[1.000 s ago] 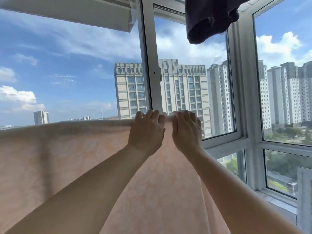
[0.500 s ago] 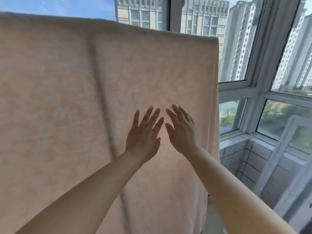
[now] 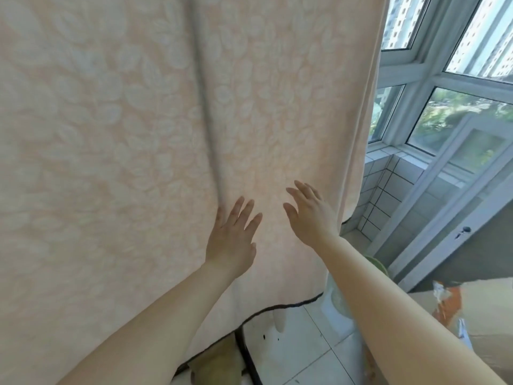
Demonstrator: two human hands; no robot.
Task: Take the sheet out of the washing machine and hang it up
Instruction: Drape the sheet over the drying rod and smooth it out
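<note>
A pale peach sheet [image 3: 116, 140] with a white leaf pattern hangs in front of me and fills most of the view; its top edge is out of frame. A vertical fold runs down its middle. My left hand [image 3: 231, 240] lies flat against the lower part of the sheet, fingers straight and spread. My right hand [image 3: 308, 215] is beside it, a little higher, fingers straight on the cloth near the sheet's right edge. Neither hand grips the fabric. The sheet's dark-trimmed bottom hem curves just below my forearms.
White-framed windows [image 3: 416, 62] stand at the right above a tiled sill [image 3: 380, 195]. A cardboard box [image 3: 455, 307] sits at the lower right. White floor tiles [image 3: 299, 357], a dark rack leg [image 3: 247, 354] and a greenish cloth [image 3: 219, 368] show under the hem.
My hands left the sheet's top edge and slid down its face, fingers opening flat. My view dropped from the sky and buildings to the lower sheet and floor.
</note>
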